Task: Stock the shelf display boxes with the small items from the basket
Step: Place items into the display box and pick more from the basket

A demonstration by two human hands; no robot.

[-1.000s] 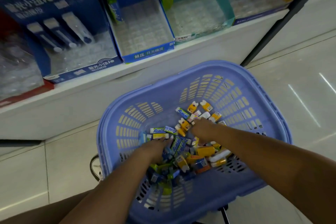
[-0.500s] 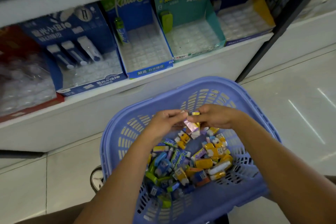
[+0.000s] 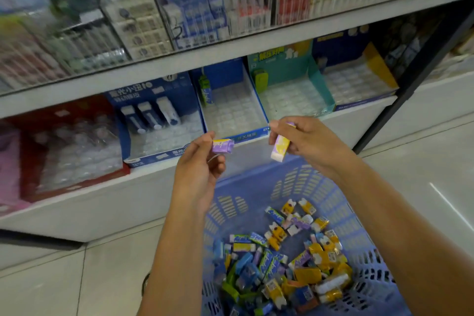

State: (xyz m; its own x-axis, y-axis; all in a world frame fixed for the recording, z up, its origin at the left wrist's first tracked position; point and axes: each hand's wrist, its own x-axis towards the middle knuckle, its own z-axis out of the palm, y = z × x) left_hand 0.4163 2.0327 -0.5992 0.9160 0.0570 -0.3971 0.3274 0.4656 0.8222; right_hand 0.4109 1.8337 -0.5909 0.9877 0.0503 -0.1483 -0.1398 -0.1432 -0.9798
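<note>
1. Holding one small item in each hand, above the basket point(image 3: 256, 187) and short of the lower shelf point(image 3: 102, 202).
2. Left hand point(image 3: 198, 169): thumb and forefinger pinch a purple-wrapped item point(image 3: 222, 146), which lies roughly level, its free end toward 3 o'clock. The other fingers are loosely curled.
3. Right hand point(image 3: 311, 145): fingertips pinch a purple-and-yellow item point(image 3: 279, 149) near its top, its white end hanging toward 6 o'clock. The two items are apart.
4. The basket sits at 5 o'clock in view. Loose items point(image 3: 282, 264) are heaped on its floor in yellow, blue, green and purple wrappers.
5. Boxes on the lower shelf:
   - blue display box point(image 3: 233, 110) at 12 o'clock from the hands, its clear tray cells apparently vacant, with one green-and-blue sample upright at the back left;
   - teal display box point(image 3: 289, 96) at 1 o'clock, with one green sample;
   - dark-blue display box point(image 3: 154, 126) at 10 o'clock;
   - yellow-sided box point(image 3: 359, 79) at 2 o'clock.
6. Judgement on the step in hand: carrying from basket to box. This pair is picked but not yet placed. The trays look near bare and the heap is large, so the task is at an early stage.
7. Judgement on the next move:
   - Match each wrapper to its box. The print is too blurred to confirm which box that is.
   - Reach toward 12 o'clock over the front lip.
   - Seat each item in a single cell. The cells look snug, so place one hand's item at a time.
</note>
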